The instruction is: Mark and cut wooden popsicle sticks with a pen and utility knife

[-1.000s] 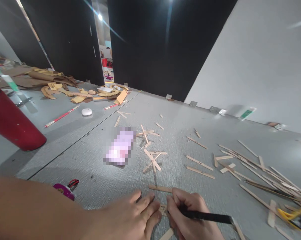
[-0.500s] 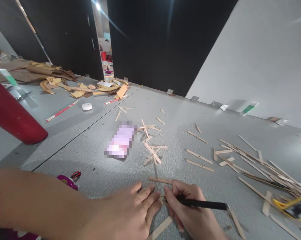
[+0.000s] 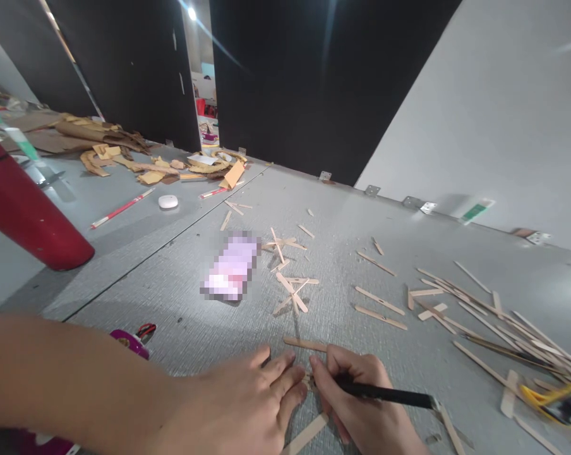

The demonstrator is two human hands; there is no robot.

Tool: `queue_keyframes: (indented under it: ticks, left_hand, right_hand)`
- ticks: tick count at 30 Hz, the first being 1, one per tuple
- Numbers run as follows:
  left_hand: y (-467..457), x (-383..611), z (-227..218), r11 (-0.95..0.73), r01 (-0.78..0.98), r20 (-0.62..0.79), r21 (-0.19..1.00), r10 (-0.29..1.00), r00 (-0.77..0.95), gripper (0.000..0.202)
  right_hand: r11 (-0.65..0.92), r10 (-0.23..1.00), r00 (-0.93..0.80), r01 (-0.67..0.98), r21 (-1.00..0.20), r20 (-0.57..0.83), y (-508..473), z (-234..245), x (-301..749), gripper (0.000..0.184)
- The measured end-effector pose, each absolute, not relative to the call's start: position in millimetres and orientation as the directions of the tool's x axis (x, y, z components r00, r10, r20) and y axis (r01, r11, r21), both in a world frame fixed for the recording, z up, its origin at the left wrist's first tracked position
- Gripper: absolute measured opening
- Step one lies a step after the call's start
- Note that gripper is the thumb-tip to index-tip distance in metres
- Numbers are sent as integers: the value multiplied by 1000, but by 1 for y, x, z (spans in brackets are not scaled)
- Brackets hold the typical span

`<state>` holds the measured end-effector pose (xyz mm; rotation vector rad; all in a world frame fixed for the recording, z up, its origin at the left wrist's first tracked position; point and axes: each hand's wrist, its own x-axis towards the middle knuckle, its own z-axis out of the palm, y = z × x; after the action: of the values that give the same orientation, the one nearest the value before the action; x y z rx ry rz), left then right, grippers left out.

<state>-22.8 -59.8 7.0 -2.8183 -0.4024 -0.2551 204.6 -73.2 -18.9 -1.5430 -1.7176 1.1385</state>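
My left hand (image 3: pixel 247 401) lies palm down on the grey table, fingers stretched forward and fingertips at a small piece of wooden stick (image 3: pixel 307 379). Close to those fingertips, my right hand (image 3: pixel 361 392) is closed in a pen-like grip around a slim black pen-like tool (image 3: pixel 392 393). Its working tip is hidden by my fingers, so its kind is unclear. One craft stick (image 3: pixel 304 344) lies just beyond my right fingers. Another craft stick (image 3: pixel 307 435) lies between my hands, partly covered.
Crossed craft sticks (image 3: pixel 292 294) stand ahead, beside a blurred phone (image 3: pixel 231 265). A pile of thin sticks (image 3: pixel 513 328) and a yellow-and-black tool (image 3: pixel 560 404) lie right. At left are a red bottle (image 3: pixel 34 215), a white earbud case (image 3: pixel 168 201) and torn cardboard (image 3: pixel 100 136).
The view has shifted slightly, so the scene sits a little further right. Both hands keep nearly the same position, and the black tool's rear end sits slightly lower in view.
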Motion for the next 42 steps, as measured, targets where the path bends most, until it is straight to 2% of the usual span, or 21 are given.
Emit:
queue_keyframes:
  ticks: [9, 25, 31, 36, 42]
  left_hand:
    - [-61, -25, -3, -908, 306, 209, -285, 252, 945, 42]
    - [-64, -28, -3, -917, 317, 210, -244, 269, 940, 43]
    - [-64, -27, -4, -912, 321, 199, -254, 275, 941, 45]
    - [-65, -29, -8, -911, 325, 210, -254, 276, 938, 44]
    - [-63, -28, -10, -910, 322, 232, -262, 264, 936, 45]
  right_hand:
    - [-6, 972, -201, 495, -869, -121, -73, -18, 205, 51]
    - [29, 965, -243, 474, -880, -99, -72, -14, 206, 48]
    - [10, 966, -233, 475, -880, -115, -74, -14, 207, 49]
    - [-70, 962, -211, 413, -908, -171, -72, -15, 206, 47]
    - [-51, 965, -217, 386, -921, -145, -71, -14, 205, 47]
